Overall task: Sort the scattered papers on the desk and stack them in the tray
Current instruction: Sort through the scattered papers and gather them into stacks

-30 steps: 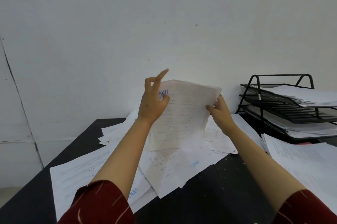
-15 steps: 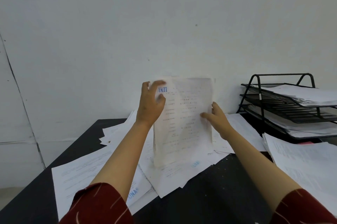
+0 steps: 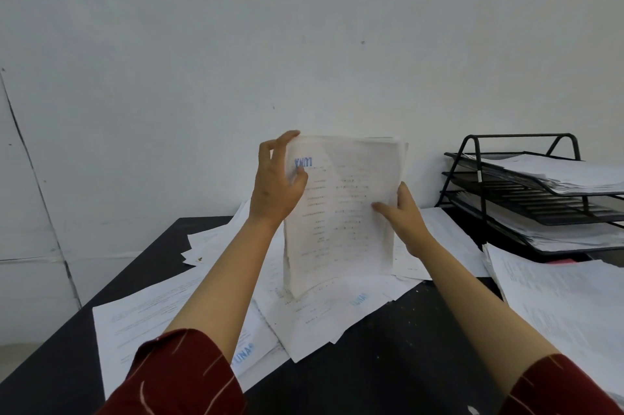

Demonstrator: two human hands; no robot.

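A sheaf of white printed papers stands upright on its lower edge on the scattered papers in the middle of the black desk. My left hand grips its upper left edge, fingers curled over the top corner. My right hand presses its right edge, thumb on the front. A black wire three-tier tray stands at the right against the wall, with paper stacks in its top and bottom tiers.
More loose sheets lie at the front left of the desk. A further pile of papers lies at the right, in front of the tray. A white wall rises right behind the desk.
The sheaf, tilted and fanned a second ago, now stands upright and squared. My left fingers have closed onto its top corner, and my right hand moved inward onto its right edge.
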